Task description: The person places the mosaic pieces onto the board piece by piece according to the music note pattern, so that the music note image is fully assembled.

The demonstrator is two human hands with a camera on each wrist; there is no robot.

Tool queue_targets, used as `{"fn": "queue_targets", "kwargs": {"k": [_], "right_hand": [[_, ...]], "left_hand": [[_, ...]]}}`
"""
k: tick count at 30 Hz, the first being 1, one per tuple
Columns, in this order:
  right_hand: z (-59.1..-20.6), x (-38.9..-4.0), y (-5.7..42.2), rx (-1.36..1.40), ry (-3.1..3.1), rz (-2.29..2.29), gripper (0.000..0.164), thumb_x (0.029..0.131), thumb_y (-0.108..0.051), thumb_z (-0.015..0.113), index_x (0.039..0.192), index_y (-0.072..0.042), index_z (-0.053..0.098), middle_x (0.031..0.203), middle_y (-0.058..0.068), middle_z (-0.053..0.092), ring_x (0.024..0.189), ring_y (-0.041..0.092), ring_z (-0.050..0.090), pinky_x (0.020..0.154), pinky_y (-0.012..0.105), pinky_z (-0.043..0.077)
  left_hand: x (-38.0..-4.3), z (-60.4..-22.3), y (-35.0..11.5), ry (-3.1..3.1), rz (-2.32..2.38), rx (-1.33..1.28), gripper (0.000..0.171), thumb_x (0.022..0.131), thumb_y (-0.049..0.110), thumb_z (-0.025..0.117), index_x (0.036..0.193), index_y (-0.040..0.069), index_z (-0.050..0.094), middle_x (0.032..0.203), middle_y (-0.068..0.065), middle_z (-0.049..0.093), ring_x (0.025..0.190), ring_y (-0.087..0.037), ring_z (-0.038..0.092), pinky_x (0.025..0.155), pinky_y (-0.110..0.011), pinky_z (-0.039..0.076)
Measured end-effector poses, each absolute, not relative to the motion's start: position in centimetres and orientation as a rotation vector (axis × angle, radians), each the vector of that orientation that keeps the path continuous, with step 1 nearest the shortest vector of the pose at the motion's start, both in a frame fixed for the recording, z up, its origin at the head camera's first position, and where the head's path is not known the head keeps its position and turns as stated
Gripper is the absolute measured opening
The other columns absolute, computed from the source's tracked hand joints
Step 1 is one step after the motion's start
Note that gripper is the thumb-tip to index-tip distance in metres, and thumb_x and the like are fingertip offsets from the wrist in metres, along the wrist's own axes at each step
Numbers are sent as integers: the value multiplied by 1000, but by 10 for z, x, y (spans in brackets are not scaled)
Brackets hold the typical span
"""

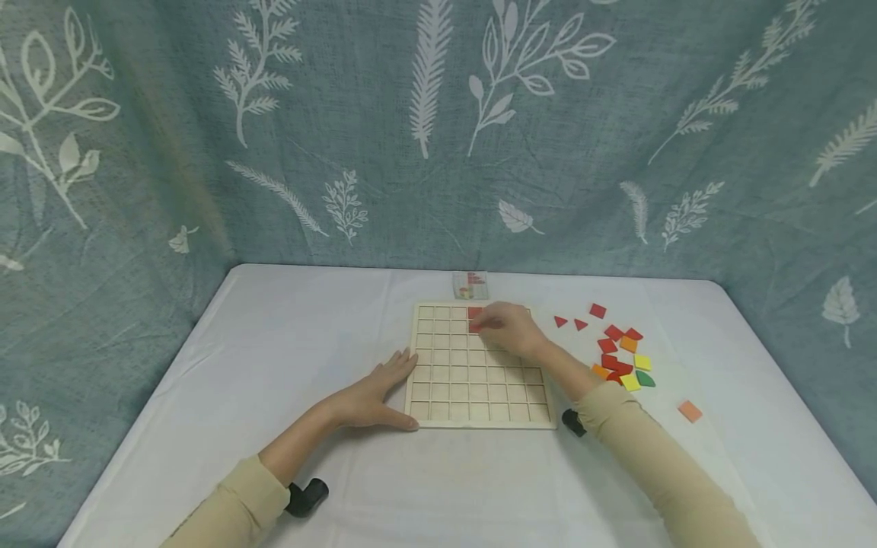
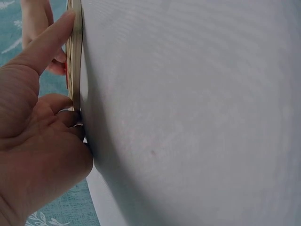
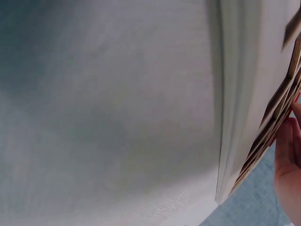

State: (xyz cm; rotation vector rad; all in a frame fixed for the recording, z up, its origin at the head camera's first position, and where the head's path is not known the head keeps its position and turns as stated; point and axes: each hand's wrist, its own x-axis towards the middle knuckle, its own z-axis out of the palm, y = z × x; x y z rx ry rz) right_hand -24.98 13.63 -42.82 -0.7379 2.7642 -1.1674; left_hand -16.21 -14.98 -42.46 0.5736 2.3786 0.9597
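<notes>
A pale wooden grid board (image 1: 440,390) lies flat on the table. My left hand (image 1: 379,392) rests against its left side, fingers spread on the edge and the thumb near the front corner. In the left wrist view the left hand (image 2: 35,127) touches the board's rim (image 2: 77,56). Over the far part of the grid, the fingertips of my right hand (image 1: 510,329) pinch a red tile (image 1: 473,326), partly hidden by them. Just behind it, another red square tile (image 1: 474,312) sits in the grid. The right wrist view catches the right hand (image 3: 288,160) only at its edge.
Right of the board lies a loose group of red, orange, yellow and green tiles (image 1: 608,361), with two red triangles (image 1: 560,322) near it. A separate orange tile (image 1: 690,412) lies farther right. Behind the board is a small printed card (image 1: 470,285); a patterned curtain (image 1: 384,114) hangs beyond.
</notes>
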Motion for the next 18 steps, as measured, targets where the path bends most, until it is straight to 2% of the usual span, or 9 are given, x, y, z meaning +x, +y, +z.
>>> {"fn": "queue_targets", "kwargs": {"k": [7,12,18], "right_hand": [[-425,-245,136,-708,2764,-1164,20,91,-3,63,107,-3,74,107,10,71,109,28,63,96,42,51],[-421,-241,145,-549,2709,-1255,24,95,-9,60,117,-7,71,120,9,68,117,28,60,98,43,50],[-417,-236,179,-257,2734,-1291,27,99,-22,58,122,-11,68,126,9,64,121,31,56,99,50,46]], "left_hand": [[-162,-424,-149,2386,948,571,110,74,38,83,156,3,16,162,-14,4,149,-28,-1,120,-45,0],[-161,-424,-148,2383,948,571,110,74,37,83,155,2,16,162,-16,5,149,-30,-1,120,-46,0],[-162,-427,-149,2400,929,559,111,74,39,83,156,4,17,162,-14,5,149,-28,-1,120,-45,1]]}}
